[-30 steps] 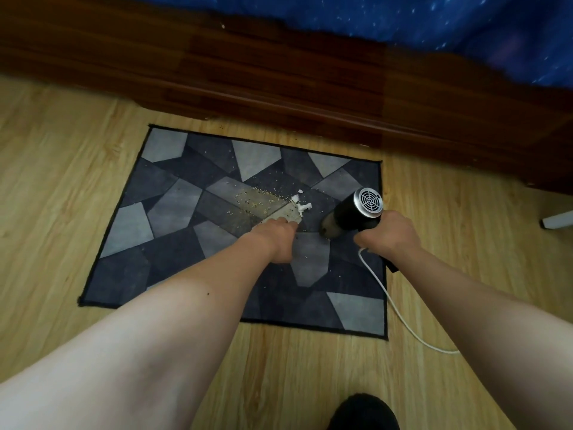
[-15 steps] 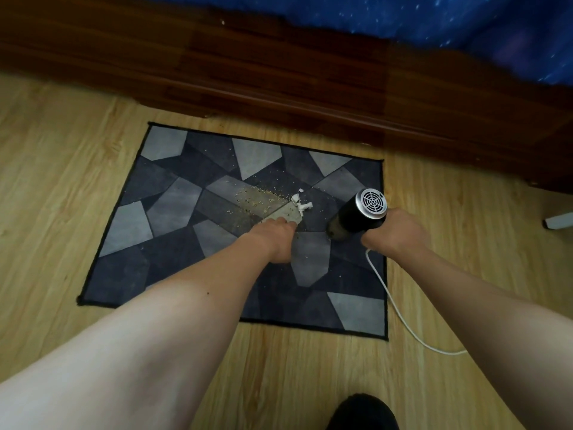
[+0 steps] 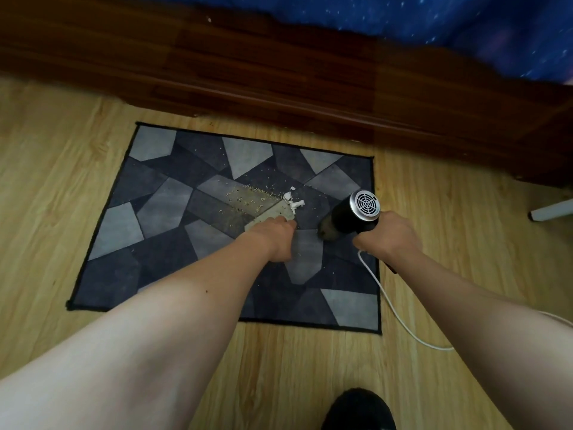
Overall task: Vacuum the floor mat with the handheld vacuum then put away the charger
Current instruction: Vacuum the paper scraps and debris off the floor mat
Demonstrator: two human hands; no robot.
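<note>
Head view, from the left: the floor mat (image 3: 124, 225) lies beside the bed frame (image 3: 279, 72), with crumbs (image 3: 248, 197) scattered mid-mat. Our left hand (image 3: 276, 237) grips a pale flat piece (image 3: 269, 216) pointed at them, likely to herd debris. Our right hand (image 3: 387, 240) wraps the handle of the handheld vacuum (image 3: 350, 218), its nozzle tilted down toward the mat and the charger cord (image 3: 391, 308) trailing right.
</note>
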